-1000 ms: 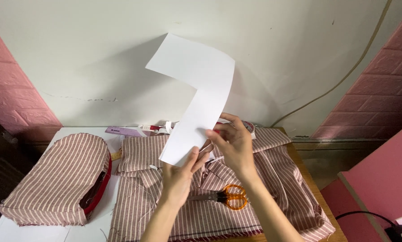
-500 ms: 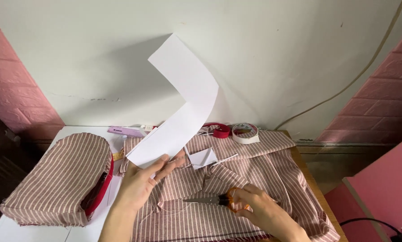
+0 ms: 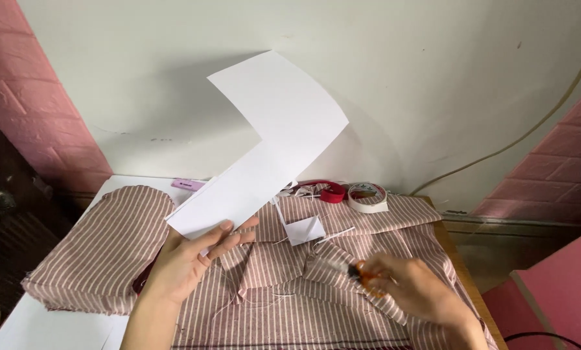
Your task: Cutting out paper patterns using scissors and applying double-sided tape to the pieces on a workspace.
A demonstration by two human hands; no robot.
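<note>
My left hand (image 3: 190,259) holds up a large white L-shaped paper piece (image 3: 271,149) by its lower end, the upper part curving toward the wall. My right hand (image 3: 413,291), blurred with motion, is closed on orange-handled scissors (image 3: 366,272) just above the striped pink-and-white fabric (image 3: 316,285) spread over the table. A small white paper scrap (image 3: 305,229) lies on the fabric between my hands.
A striped mitt-shaped sewn piece (image 3: 102,243) with red lining lies at the left. A roll of white tape (image 3: 368,196), a red tape measure (image 3: 329,191) and a pink eraser-like block (image 3: 188,185) sit by the wall. A cable runs up the wall at the right.
My right hand let go of the paper, dropped to the fabric and took up the scissors. My left hand carried the paper leftward and kept it raised.
</note>
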